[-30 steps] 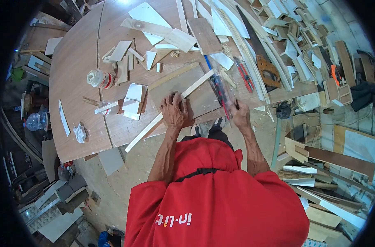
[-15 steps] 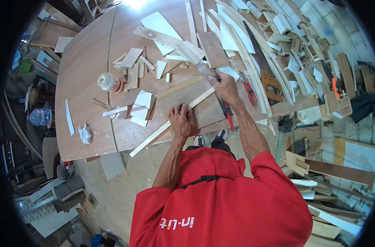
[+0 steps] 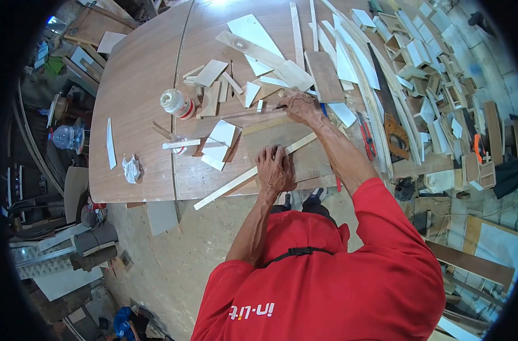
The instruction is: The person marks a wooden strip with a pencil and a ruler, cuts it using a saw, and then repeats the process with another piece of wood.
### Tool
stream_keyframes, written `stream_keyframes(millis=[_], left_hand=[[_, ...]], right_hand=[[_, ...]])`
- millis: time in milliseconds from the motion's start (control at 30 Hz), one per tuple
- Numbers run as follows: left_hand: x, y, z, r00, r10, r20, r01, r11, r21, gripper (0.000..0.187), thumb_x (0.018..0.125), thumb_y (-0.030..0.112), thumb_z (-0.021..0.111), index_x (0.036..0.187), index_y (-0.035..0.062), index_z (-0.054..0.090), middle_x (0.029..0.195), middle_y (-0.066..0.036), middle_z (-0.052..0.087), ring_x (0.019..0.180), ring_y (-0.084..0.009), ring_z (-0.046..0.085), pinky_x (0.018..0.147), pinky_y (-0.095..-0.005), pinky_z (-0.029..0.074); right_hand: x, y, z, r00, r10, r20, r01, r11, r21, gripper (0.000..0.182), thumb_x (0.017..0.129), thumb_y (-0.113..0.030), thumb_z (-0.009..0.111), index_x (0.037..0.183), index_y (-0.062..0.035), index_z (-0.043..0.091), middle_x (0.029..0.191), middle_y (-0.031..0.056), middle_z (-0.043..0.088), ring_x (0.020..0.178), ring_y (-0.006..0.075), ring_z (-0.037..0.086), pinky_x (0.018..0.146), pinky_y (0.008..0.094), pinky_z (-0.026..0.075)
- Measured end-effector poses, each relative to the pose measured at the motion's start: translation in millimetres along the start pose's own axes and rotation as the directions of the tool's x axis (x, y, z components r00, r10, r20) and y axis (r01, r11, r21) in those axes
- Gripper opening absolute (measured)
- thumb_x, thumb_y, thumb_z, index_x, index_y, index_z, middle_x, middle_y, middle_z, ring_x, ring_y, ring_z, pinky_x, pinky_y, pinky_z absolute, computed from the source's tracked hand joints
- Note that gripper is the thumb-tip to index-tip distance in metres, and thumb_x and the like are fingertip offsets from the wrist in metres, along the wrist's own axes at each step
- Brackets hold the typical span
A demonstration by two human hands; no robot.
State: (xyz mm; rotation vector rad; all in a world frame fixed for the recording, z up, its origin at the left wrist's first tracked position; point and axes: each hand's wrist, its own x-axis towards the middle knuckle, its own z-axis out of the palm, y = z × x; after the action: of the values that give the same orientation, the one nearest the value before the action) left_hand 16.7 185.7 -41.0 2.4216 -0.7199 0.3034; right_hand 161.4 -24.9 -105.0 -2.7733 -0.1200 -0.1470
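My left hand (image 3: 275,169) is curled over a long pale wood strip (image 3: 228,188), pressing it onto a brown board (image 3: 318,161) near the table's front edge. The strip lies diagonally and its lower-left end juts past the edge. Farther up, my right hand (image 3: 303,107) is closed round the end of a thin, dark, blade-like tool (image 3: 270,109) that points left; its handle is hidden in the fingers. Beyond the right hand stands a brown plank (image 3: 324,77) lying flat. A small white block (image 3: 260,106) is by the tool.
A glue jar (image 3: 178,104), white offcuts (image 3: 219,141) and a crumpled tissue (image 3: 132,169) lie on the table (image 3: 128,74). Red-handled pliers (image 3: 366,136), a handsaw (image 3: 396,136) and long strips are at the right. Small wooden boxes (image 3: 418,52) fill the far right.
The view has shifted, so the table appears farther right. The blurred tool in my right hand now shows as a thin line pointing left. My left hand stays on the strip.
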Motion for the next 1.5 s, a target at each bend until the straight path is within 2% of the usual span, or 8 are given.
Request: stream_keyframes(millis=[200,433,633,700,800,1000,1367,1500], left_hand=[[0,1,0,1.0,-0.016,0.017,0.016,1.0,0.007,0.03,0.081,0.019,0.061,0.109,0.0103,0.056,0.11,-0.01,0.052,0.105,-0.0316,0.048,0.091,-0.0465,0.036],[-2,-4,5,1.0,-0.001,0.028,0.001,1.0,-0.011,0.033,0.08,0.02,0.061,0.112,0.0097,0.056,0.109,-0.012,0.051,0.105,-0.0327,0.048,0.091,-0.0469,0.035],[-3,-4,5,0.999,-0.001,0.035,0.002,1.0,-0.021,0.037,0.079,0.02,0.062,0.114,0.0091,0.056,0.109,-0.014,0.051,0.105,-0.0338,0.047,0.092,-0.0476,0.034],[-2,-3,3,0.999,-0.007,0.035,0.007,1.0,-0.006,0.035,0.08,0.02,0.062,0.113,0.0099,0.056,0.109,-0.013,0.051,0.105,-0.0335,0.047,0.093,-0.0475,0.034],[-2,-2,3,1.0,-0.011,0.029,0.011,1.0,-0.002,0.033,0.08,0.02,0.061,0.112,0.0106,0.057,0.109,-0.012,0.052,0.105,-0.0329,0.047,0.092,-0.0473,0.035],[0,-1,1,1.0,-0.007,0.009,0.007,1.0,-0.011,0.031,0.079,0.018,0.063,0.108,0.0109,0.057,0.109,-0.01,0.053,0.105,-0.0318,0.048,0.091,-0.0464,0.036],[-1,-1,4,1.0,-0.006,0.0,0.006,1.0,-0.005,0.029,0.08,0.017,0.064,0.108,0.0105,0.058,0.109,-0.01,0.054,0.107,-0.0326,0.047,0.092,-0.0466,0.037],[-3,-2,5,1.0,0.008,-0.012,-0.009,1.0,-0.004,0.033,0.079,0.02,0.063,0.109,0.0085,0.058,0.111,-0.012,0.053,0.108,-0.0327,0.048,0.092,-0.0467,0.035]], right_hand=[[-9,-48,-61,0.997,-0.07,-0.041,0.069,0.998,-0.012,0.037,0.078,-0.009,0.059,0.114,-0.0181,0.062,0.108,0.0131,0.058,0.104,0.032,0.057,0.09,0.0436,0.049],[-12,-85,-50,0.995,-0.078,0.06,0.075,0.996,0.054,0.029,0.079,-0.008,0.06,0.108,-0.0065,0.06,0.103,0.0138,0.058,0.105,0.032,0.056,0.087,0.0443,0.05],[-24,-91,-53,0.979,-0.174,-0.107,0.175,0.985,0.005,0.025,0.08,-0.011,0.058,0.104,-0.0064,0.062,0.104,0.0134,0.059,0.097,0.033,0.061,0.082,0.044,0.051],[-38,-84,-63,0.955,-0.017,-0.297,0.078,0.978,0.195,0.023,0.081,-0.015,0.058,0.102,-0.0068,0.064,0.106,0.0129,0.062,0.094,0.0335,0.062,0.082,0.0445,0.051],[-65,-52,-73,0.902,0.311,-0.298,-0.287,0.95,0.123,0.023,0.081,-0.019,0.059,0.099,-0.008,0.067,0.103,0.0142,0.064,0.094,0.0339,0.063,0.083,0.0443,0.05],[-109,-17,-106,0.812,0.539,-0.224,-0.518,0.842,0.15,0.024,0.082,-0.022,0.057,0.097,-0.0082,0.07,0.093,0.0162,0.065,0.095,0.0341,0.063,0.081,0.0445,0.05],[-31,-73,-74,0.973,0.087,-0.212,-0.062,0.991,0.122,0.023,0.082,-0.023,0.058,0.102,-0.0155,0.068,0.097,0.012,0.068,0.093,0.0317,0.064,0.081,0.0425,0.051],[0,-108,-64,0.997,0.044,0.069,-0.046,0.998,0.035,0.032,0.086,-0.033,0.051,0.11,-0.0182,0.065,0.111,0.0165,0.063,0.112,0.0333,0.055,0.094,0.0602,0.039]])
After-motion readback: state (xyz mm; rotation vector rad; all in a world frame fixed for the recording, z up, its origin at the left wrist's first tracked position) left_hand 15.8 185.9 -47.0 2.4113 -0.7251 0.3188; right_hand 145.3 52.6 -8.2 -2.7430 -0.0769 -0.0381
